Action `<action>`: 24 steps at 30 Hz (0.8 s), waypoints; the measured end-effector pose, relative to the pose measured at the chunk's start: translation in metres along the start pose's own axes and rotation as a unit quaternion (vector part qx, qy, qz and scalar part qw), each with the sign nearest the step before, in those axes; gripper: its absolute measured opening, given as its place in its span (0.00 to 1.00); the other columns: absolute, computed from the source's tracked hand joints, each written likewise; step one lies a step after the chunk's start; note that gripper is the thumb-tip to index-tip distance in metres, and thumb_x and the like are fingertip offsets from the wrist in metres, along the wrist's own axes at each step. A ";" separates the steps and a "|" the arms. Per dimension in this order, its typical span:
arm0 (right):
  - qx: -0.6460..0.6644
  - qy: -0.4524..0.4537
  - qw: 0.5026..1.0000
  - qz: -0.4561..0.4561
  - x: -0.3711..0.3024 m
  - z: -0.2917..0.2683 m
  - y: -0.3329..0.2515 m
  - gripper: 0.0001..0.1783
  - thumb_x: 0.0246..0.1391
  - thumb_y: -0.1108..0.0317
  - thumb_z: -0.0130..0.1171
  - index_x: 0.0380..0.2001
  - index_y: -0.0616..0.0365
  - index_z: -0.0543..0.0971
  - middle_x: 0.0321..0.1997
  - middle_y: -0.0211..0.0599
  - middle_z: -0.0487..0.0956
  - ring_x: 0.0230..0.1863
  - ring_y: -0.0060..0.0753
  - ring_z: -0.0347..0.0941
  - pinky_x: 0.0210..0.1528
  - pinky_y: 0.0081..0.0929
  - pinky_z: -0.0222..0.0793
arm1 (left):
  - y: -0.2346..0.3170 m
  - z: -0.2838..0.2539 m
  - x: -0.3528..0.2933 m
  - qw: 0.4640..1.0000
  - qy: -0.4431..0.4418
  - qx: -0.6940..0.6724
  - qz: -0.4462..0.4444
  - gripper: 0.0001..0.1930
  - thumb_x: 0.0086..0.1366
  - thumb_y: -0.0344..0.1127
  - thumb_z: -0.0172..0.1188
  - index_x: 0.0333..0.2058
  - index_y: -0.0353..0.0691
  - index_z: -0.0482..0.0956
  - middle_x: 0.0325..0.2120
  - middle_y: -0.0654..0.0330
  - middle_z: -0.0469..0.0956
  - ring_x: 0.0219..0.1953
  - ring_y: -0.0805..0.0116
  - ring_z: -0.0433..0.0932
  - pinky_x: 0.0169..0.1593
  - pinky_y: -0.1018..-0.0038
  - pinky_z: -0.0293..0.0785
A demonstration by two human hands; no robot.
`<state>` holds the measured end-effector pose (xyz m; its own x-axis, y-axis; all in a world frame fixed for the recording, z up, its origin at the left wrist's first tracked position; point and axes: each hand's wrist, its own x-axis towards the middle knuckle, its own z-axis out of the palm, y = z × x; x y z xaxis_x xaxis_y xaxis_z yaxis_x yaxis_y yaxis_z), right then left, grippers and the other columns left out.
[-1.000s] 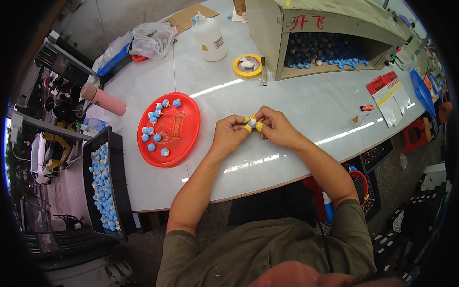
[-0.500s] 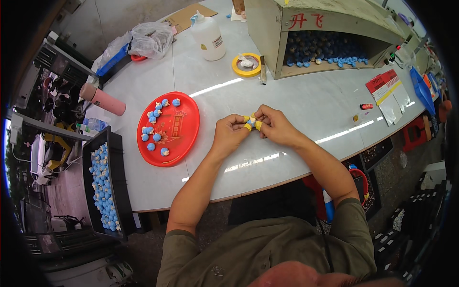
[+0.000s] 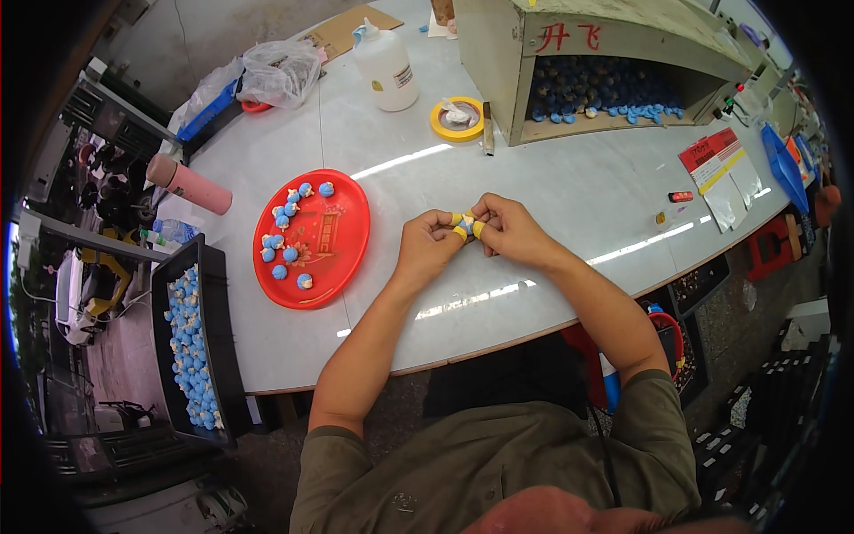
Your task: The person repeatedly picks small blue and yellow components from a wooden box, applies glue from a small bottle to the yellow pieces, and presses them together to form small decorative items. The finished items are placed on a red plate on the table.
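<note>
Both forearms angle inward over the white table [image 3: 551, 187]; the left hand [image 3: 427, 245] and right hand [image 3: 511, 230] meet, fingertips (yellow-taped) pinched closed together on a small blue piece [image 3: 466, 224] right of the red tray [image 3: 334, 258].

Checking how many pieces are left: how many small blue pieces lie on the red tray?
11 or so on the red tray: a cluster of blue pieces at its upper left, one lower down. Some overlap, so the count may be off.
</note>
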<state>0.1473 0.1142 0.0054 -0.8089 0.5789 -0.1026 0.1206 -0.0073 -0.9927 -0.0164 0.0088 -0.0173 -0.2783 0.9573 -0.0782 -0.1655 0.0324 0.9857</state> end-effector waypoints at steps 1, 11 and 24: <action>0.004 0.000 1.000 0.001 0.000 0.000 0.000 0.13 0.53 0.81 0.49 0.43 0.71 0.72 0.33 0.39 0.77 0.23 0.21 0.74 0.24 0.21 0.70 | 0.001 0.001 0.000 1.000 0.001 -0.007 -0.002 0.09 0.63 0.19 0.58 0.42 0.25 0.75 0.39 0.51 0.81 0.39 0.68 0.84 0.46 0.76 0.83; 0.014 0.005 1.000 0.021 0.001 0.000 -0.001 0.15 0.54 0.79 0.51 0.46 0.68 0.74 0.33 0.36 0.79 0.23 0.18 0.74 0.25 0.18 0.70 | 0.004 -0.001 0.002 0.999 0.000 -0.025 -0.033 0.09 0.63 0.19 0.55 0.42 0.23 0.73 0.41 0.47 0.79 0.41 0.62 0.84 0.48 0.72 0.84; 0.016 0.001 0.999 0.030 0.000 -0.002 -0.003 0.15 0.55 0.80 0.51 0.47 0.69 0.73 0.36 0.37 0.79 0.25 0.19 0.75 0.26 0.18 0.71 | 0.011 -0.002 0.001 0.998 -0.026 -0.052 -0.036 0.12 0.63 0.18 0.55 0.46 0.21 0.73 0.44 0.45 0.79 0.44 0.58 0.84 0.50 0.72 0.83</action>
<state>0.1477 0.1162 0.0089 -0.7998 0.5779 -0.1622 0.1505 -0.0685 -0.9862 -0.0206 0.0095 -0.0068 -0.2124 0.9674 -0.1383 -0.2809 0.0751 0.9568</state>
